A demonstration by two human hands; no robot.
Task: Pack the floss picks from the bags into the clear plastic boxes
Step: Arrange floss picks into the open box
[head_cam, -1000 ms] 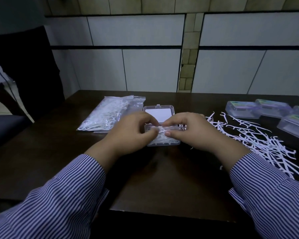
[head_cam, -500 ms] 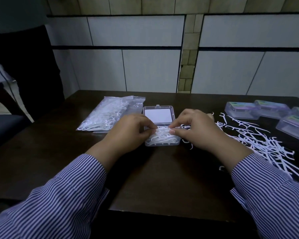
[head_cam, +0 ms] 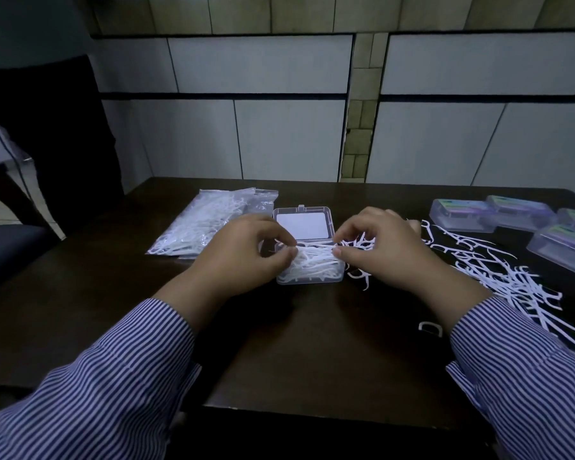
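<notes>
Since a second ago your hands have parted, baring the heaped floss picks (head_cam: 307, 265) in the open clear box (head_cam: 309, 281) | left hand (head_cam: 249, 257) pinches picks at its left end; right hand (head_cam: 384, 252) holds a bunch by its right rim | picks lie crosswise, left-right | right nearer the loose pile (head_cam: 512, 277) on the tabletop (head_cam: 279, 343)

one open clear box (head_cam: 307, 257) full of floss picks. four shut boxes (head_cam: 463, 215) on the right. two bags (head_cam: 196, 225) of picks, one partly under the other. loose picks (head_cam: 498, 270) in a pile, too many to count. two hands.
</notes>
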